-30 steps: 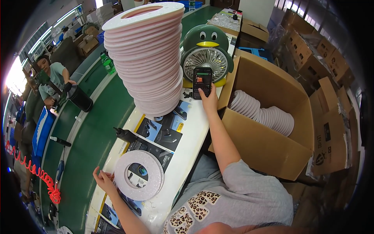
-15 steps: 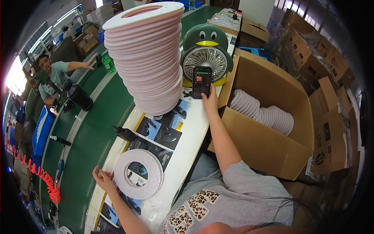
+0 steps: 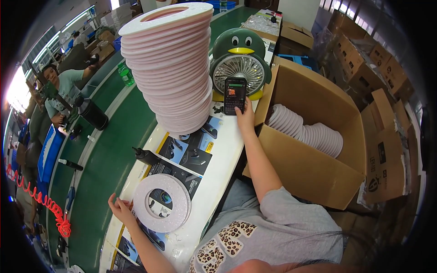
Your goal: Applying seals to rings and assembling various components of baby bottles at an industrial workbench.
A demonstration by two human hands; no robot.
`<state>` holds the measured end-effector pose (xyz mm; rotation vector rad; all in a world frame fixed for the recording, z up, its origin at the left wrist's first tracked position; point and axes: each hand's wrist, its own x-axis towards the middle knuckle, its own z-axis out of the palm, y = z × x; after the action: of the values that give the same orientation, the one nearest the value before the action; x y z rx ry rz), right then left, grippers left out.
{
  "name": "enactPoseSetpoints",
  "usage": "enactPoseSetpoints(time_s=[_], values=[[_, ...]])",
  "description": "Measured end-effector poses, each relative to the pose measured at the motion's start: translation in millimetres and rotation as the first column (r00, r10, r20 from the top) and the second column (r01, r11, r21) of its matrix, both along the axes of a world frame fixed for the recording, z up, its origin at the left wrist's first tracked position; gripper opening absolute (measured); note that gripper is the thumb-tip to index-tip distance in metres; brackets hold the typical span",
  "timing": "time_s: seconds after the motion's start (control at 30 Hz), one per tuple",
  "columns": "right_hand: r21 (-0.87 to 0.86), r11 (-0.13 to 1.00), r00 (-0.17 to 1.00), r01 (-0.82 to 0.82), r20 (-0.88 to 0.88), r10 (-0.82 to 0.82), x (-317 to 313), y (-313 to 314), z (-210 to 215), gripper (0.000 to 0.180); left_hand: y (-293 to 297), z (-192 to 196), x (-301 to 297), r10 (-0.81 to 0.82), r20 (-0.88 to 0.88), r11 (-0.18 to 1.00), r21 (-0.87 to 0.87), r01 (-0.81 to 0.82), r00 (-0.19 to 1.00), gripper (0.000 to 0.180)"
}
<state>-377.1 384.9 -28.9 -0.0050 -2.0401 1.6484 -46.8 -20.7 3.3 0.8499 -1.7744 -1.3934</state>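
Note:
My right hand (image 3: 246, 117) grips the lower right side of a black smartphone (image 3: 235, 94), its thumb over the lit screen. The phone stands upright before a green penguin-shaped fan (image 3: 241, 68). My left hand (image 3: 120, 210) is open, palm partly up, fingers apart and holding nothing. It rests beside two overlapping flat white rings (image 3: 141, 207) on the bench, close to their left edge. Behind them rises a tall, leaning stack of pinkish-white rings (image 3: 166, 68). A small black bottle (image 3: 145, 155) with a pointed nozzle stands between the stack and the flat rings.
At my right an open cardboard box (image 3: 314, 177) contains more stacked rings (image 3: 321, 139). A green conveyor belt (image 3: 114, 145) runs along the left, with a black bottle (image 3: 92, 113) and a green bottle (image 3: 125, 74) beyond. Across it sits a co-worker (image 3: 68, 86). A red coiled hose (image 3: 57, 214) hangs far left.
The co-worker's outstretched arm has drawn back from the green bottle, with a dark object now at that hand. My hands have stayed in place.

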Motion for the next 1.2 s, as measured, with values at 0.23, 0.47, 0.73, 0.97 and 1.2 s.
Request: enactPoseSetpoints(time_s=[0.23,0.47,0.73,0.97,1.2], values=[[-0.165,0.985,0.997,-0.051,0.055,0.061,2,0,6,0.036,-2,0,3,0.014,0.01,1.0,-0.006,-0.014,1.0,0.023],[-0.128,0.99,0.999,-0.052,-0.014,0.051,3,-10,14,0.051,-4,0,3,0.01,0.01,1.0,-0.002,-0.01,1.0,0.023],[0.07,0.988,0.985,0.136,0.094,-0.142,3,-13,24,0.063,1,2,0,0.012,0.007,0.999,0.031,-0.012,1.0,0.024],[-0.009,0.997,0.996,0.081,0.022,-0.081,2,-15,16,0.054,-1,1,3,0.019,0.007,1.0,0.02,-0.019,1.0,0.023],[-0.315,0.943,0.994,-0.104,-0.057,0.091,-11,-4,4,0.027,1,3,1,0.017,0.004,1.0,0.019,-0.017,1.0,0.024]])
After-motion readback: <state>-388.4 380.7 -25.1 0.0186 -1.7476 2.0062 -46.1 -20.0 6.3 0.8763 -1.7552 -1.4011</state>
